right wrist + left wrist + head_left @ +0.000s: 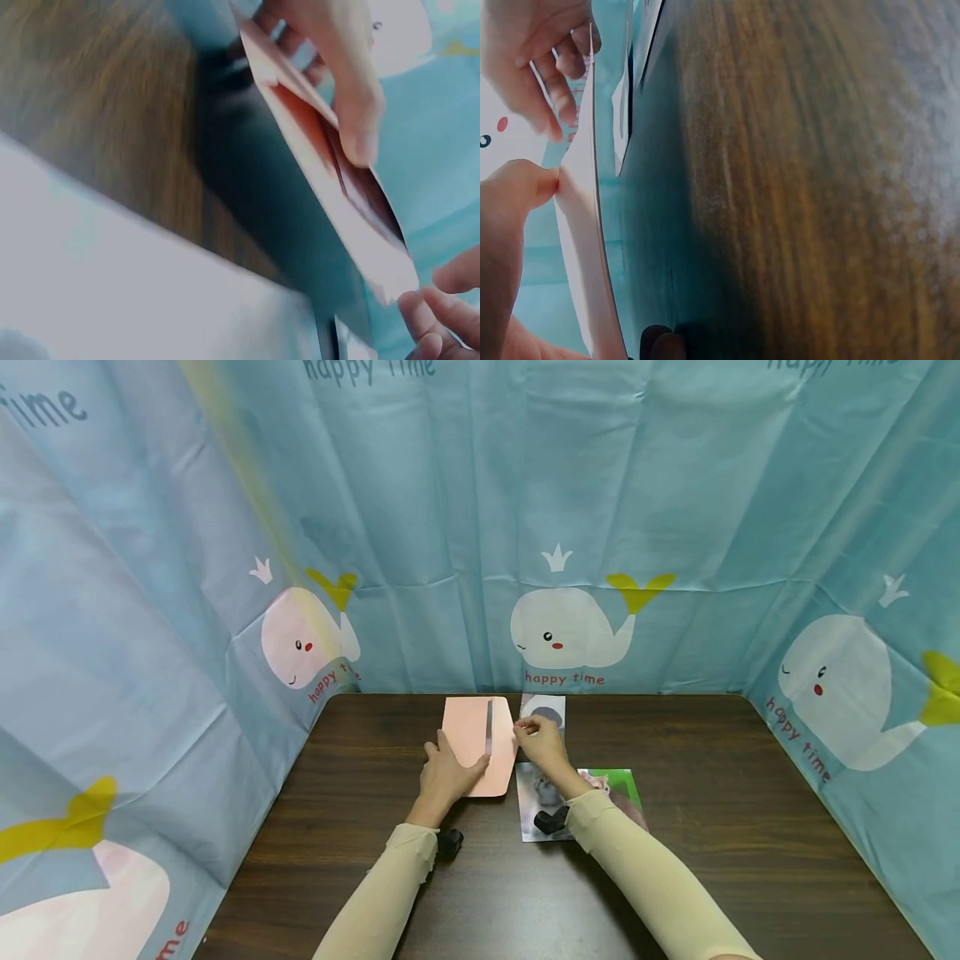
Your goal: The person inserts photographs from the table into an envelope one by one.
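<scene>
My left hand (446,777) grips a pink envelope (467,727), thumb on its front and fingers behind. The envelope's flap (505,747) lies folded out to the right. A dark-edged card (367,191) shows inside the envelope's mouth in the right wrist view. My right hand (543,743) is at the flap's outer edge, its fingertips right by the paper and its thumb and forefinger apart in the right wrist view. Seen edge-on in the left wrist view, the envelope (581,232) is tilted up off the table.
Beneath my right forearm lie a grey animal picture card (528,814) and a green-edged card (622,781). Another picture card (543,706) lies behind my right hand. A whale-print curtain (465,635) surrounds the brown wooden table (712,827).
</scene>
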The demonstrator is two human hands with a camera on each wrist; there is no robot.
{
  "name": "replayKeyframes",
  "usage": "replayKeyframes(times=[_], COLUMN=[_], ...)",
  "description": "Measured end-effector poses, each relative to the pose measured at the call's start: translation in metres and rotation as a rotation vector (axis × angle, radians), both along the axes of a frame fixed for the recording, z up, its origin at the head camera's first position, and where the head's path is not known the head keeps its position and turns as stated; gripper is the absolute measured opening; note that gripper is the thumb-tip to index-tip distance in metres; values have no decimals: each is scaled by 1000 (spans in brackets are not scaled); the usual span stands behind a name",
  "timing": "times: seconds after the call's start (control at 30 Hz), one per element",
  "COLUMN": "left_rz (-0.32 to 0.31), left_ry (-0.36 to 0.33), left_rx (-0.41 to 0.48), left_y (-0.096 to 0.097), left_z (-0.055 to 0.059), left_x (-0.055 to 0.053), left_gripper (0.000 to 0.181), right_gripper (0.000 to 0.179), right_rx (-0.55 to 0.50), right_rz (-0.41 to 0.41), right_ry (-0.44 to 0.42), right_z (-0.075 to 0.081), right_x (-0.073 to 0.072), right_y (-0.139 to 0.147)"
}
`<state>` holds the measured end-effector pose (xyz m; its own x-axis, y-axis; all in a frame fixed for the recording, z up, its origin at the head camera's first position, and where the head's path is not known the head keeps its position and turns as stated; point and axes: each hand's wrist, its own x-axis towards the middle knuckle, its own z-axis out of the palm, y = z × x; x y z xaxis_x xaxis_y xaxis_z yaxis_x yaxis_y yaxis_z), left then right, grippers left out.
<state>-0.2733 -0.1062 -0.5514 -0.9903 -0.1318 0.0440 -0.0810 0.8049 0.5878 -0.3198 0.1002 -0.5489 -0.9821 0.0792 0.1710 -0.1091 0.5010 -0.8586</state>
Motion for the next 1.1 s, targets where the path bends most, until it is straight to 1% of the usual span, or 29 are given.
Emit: replayKeyframes(times=[0.2, 0.4, 0.6, 0.73, 0.9, 1.0, 1.1], left_rz=[-4, -2, -4, -6, -6, -5, -2], left_ry=[-4, -8, -8, -2, 0, -2, -3], left_rx=[16, 13, 9, 5, 9, 9, 7], left_y=[1, 0, 0, 0, 0, 0, -1], left_z=[2, 1, 0, 0, 1, 1, -1], left_x=[2, 2, 1, 0, 1, 2, 2], left_gripper=[120, 120, 120, 120, 120, 120, 121], right_gripper=[17, 19, 32, 41, 49, 53, 55], right_rx=[19, 75, 131, 174, 245, 264, 268], right_rz=[-18, -33, -62, -77, -97, -108, -123], right_ry=[2, -31, -87, -141, -207, -249, -272], right_z=[0, -2, -4, -5, -7, -9, -11], right_x=[-2, -4, -8, -9, -12, -14, -15], right_y=[26, 49, 67, 74, 79, 79, 78])
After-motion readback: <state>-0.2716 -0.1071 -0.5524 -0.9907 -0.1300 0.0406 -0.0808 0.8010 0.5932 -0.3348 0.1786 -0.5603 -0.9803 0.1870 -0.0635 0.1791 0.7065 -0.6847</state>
